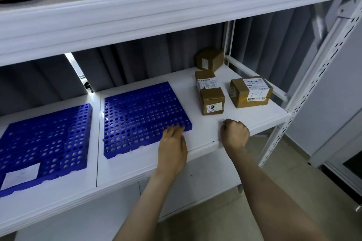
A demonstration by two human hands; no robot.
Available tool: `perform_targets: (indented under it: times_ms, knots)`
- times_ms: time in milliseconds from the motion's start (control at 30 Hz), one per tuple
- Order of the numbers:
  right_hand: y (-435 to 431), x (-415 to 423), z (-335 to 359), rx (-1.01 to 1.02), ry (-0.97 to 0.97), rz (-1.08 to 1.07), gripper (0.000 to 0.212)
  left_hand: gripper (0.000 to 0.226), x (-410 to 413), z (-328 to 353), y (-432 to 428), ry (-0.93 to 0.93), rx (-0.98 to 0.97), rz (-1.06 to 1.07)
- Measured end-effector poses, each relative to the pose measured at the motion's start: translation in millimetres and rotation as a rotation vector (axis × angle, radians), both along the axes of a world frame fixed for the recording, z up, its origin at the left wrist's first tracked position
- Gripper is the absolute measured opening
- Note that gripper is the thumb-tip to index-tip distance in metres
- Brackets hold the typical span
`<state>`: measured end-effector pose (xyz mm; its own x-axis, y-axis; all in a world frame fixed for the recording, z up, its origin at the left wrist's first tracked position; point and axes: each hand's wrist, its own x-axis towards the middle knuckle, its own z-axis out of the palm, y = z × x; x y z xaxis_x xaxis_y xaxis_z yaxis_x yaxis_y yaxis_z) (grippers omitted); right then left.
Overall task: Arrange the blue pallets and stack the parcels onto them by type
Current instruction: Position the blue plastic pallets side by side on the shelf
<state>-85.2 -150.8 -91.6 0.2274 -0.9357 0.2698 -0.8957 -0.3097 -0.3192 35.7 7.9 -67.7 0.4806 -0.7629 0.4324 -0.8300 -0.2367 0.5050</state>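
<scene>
- Right blue perforated plastic pallet (145, 117): a grid of round holes. It lies flat on the white metal shelf (205, 143), right of the seam between the shelf boards. It is nearly square, so no long axis shows, and its near edge runs roughly along the shelf front.
- Left blue perforated plastic pallet (45, 143): same pattern, flat, just beside the first with a gap between them. A white paper label (21, 175) sits on its near left corner.
- Your left hand (172, 143): fingers laid out fairly straight, with the tips resting on the right pallet's near right corner. It grips nothing.
- Your right hand (236, 133): fingers curled into a fist near the shelf's front edge, with nothing seen in it.
- Large brown cardboard parcel (250, 92): white labels on top, long axis across the shelf, at the far right.
- Small brown cardboard box marked "30" (212, 100): stands touching the labelled flat brown box (206, 82) behind it.
- Small brown cube box (210, 62): rearmost, and turned corner-on to you.
</scene>
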Motion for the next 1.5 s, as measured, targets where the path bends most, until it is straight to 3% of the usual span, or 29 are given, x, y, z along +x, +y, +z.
perform_targets:
  times_ms: [133, 233, 300, 433, 533, 633, 833, 1000, 1167, 1333, 1500]
  knots:
    - [33, 12, -2, -0.124, -0.305, 0.156, 0.004, 0.019, -5, 12, 1, 0.487, -0.013, -0.011]
    - [67, 34, -4, -0.200, -0.407, 0.340, 0.016, 0.029, -6, 14, -1, 0.822, -0.022, -0.070]
    - [86, 47, -5, -0.242, -0.463, 0.435, 0.019, 0.031, -4, 15, 1, 0.905, -0.074, -0.028]
    - [106, 66, -3, -0.255, -0.569, 0.605, 0.020, 0.029, 15, 15, 17, 0.773, -0.164, 0.103]
    - [114, 77, -1, -0.055, -0.600, 0.715, 0.027, 0.027, 37, 12, 33, 0.780, -0.214, 0.168]
    - [117, 86, 5, 0.198, -0.695, 0.701, 0.024, 0.021, 54, 14, 46, 0.891, -0.272, 0.182]
    - [125, 111, 25, 0.353, -0.818, 0.650, 0.027, 0.012, 82, 15, 65, 0.863, -0.219, 0.155]
    - [119, 131, 26, 0.336, -0.836, 0.537, 0.026, 0.008, 96, 9, 65, 0.762, -0.191, 0.232]
    - [110, 146, 25, 0.290, -0.728, 0.530, 0.027, 0.012, 106, 6, 53, 0.582, -0.136, 0.364]
    - [100, 155, 21, 0.268, -0.631, 0.545, 0.026, 0.015, 114, -1, 44, 0.420, 0.046, 0.447]
    - [95, 156, 12, 0.229, -0.588, 0.568, 0.026, 0.020, 117, -13, 41, 0.373, 0.075, 0.467]
